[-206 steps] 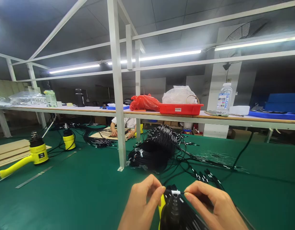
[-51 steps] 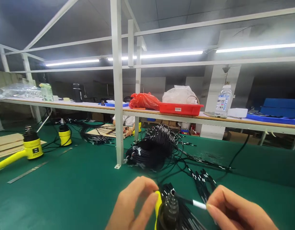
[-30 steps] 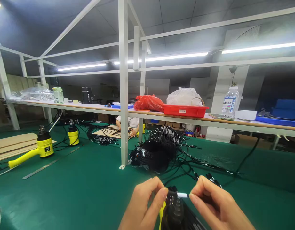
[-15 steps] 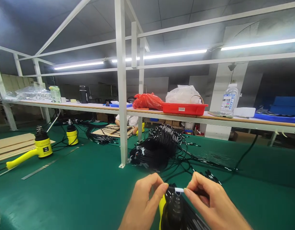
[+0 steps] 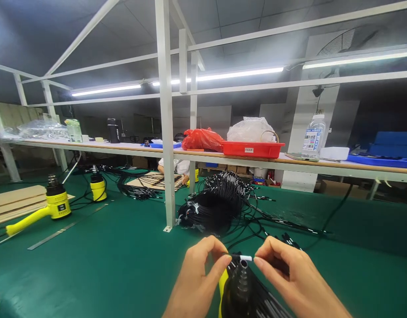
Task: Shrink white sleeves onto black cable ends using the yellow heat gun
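Observation:
My left hand (image 5: 203, 269) is closed, pinching a black cable (image 5: 235, 256) between thumb and forefinger. A short white sleeve (image 5: 246, 258) sits on the cable between my hands. My right hand (image 5: 286, 269) is closed at the sleeve's right end, thumb and forefinger on the cable's dark continuation; the grip itself is mostly hidden. Just under the sleeve stands an upright heat gun (image 5: 241, 287), its nozzle pointing up and its yellow handle partly behind my left hand. A bundle of black cables (image 5: 266, 296) runs below my right hand.
Coiled black cables (image 5: 210, 212) lie beyond my hands, beside a white post (image 5: 167, 132). Two yellow heat guns (image 5: 59, 203) stand at left near a metal ruler (image 5: 51, 236). A shelf (image 5: 203, 155) bears a red tray (image 5: 253, 151) and a bottle (image 5: 314, 137). Another person's hand (image 5: 185, 179) shows behind.
The white sleeve has shifted slightly left and up, off the nozzle's mouth, which now shows more. My hands rose a little. The view has turned slightly.

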### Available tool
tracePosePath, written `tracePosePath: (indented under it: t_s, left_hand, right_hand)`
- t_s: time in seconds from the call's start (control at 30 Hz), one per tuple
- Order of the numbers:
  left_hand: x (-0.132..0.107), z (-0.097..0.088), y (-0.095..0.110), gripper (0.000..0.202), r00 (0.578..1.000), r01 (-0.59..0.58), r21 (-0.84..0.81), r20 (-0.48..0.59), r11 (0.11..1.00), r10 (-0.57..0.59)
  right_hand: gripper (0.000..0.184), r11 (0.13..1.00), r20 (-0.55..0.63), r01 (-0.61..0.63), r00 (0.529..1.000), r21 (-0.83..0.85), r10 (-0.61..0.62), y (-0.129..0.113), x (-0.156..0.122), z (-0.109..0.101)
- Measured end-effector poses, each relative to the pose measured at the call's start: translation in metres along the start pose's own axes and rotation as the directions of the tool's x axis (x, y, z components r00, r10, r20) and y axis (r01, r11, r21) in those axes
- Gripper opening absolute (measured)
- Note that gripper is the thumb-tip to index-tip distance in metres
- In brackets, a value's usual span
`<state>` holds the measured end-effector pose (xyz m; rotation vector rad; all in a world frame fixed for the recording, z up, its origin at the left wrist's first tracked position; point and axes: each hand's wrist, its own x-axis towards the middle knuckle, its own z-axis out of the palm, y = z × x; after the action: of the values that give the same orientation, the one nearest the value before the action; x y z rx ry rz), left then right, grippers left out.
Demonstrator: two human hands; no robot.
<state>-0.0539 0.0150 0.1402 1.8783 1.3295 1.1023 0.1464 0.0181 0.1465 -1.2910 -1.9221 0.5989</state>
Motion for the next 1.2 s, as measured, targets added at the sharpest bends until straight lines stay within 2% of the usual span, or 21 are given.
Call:
tracePosePath:
  t_s: [0.17, 0.37, 0.43, 0.53, 0.73, 1.0, 1.2]
  left_hand:
    - [-0.001, -0.002, 0.002, 0.019, 1.0, -0.019, 0.012, 0.005, 1.0, 0.019]
    - [0.0, 0.001, -0.001, 0.045, 0.999, -0.032, 0.169, 0.009, 0.985, 0.031]
    - [0.001, 0.002, -0.003, 0.048, 1.0, -0.021, 0.183, 0.016, 0.983, 0.018]
    - [0.0, 0.002, -0.004, 0.043, 0.999, -0.012, 0.131, 0.034, 0.991, 0.008]
    - [-0.005, -0.002, -0.001, 0.02, 0.999, 0.003, 0.057, 0.046, 0.998, -0.005]
    - [-0.003, -0.001, -0.007, 0.043, 1.0, -0.009, 0.159, 0.029, 0.987, 0.004]
    - [-0.002, 0.002, -0.007, 0.039, 0.997, -0.06, 0.074, -0.036, 0.995, 0.063]
  right_hand:
    - [0.032, 0.999, 0.043, 0.023, 0.999, -0.04, -0.022, -0.001, -0.005, -0.009]
    - [0.031, 0.998, 0.027, 0.053, 0.998, -0.033, -0.052, -0.001, -0.006, -0.008]
    - [0.03, 0.998, 0.036, 0.053, 0.998, -0.038, -0.052, 0.0, -0.006, -0.006]
    - [0.029, 0.999, 0.023, 0.033, 0.999, -0.032, -0.032, 0.002, -0.005, -0.006]
    - [0.023, 0.999, 0.024, -0.006, 1.0, -0.035, 0.007, 0.008, -0.006, -0.009]
    - [0.027, 0.995, -0.006, 0.072, 0.997, -0.072, -0.073, 0.009, -0.008, -0.005]
    - [0.022, 0.999, -0.01, 0.028, 1.0, -0.016, -0.028, 0.011, -0.007, -0.003]
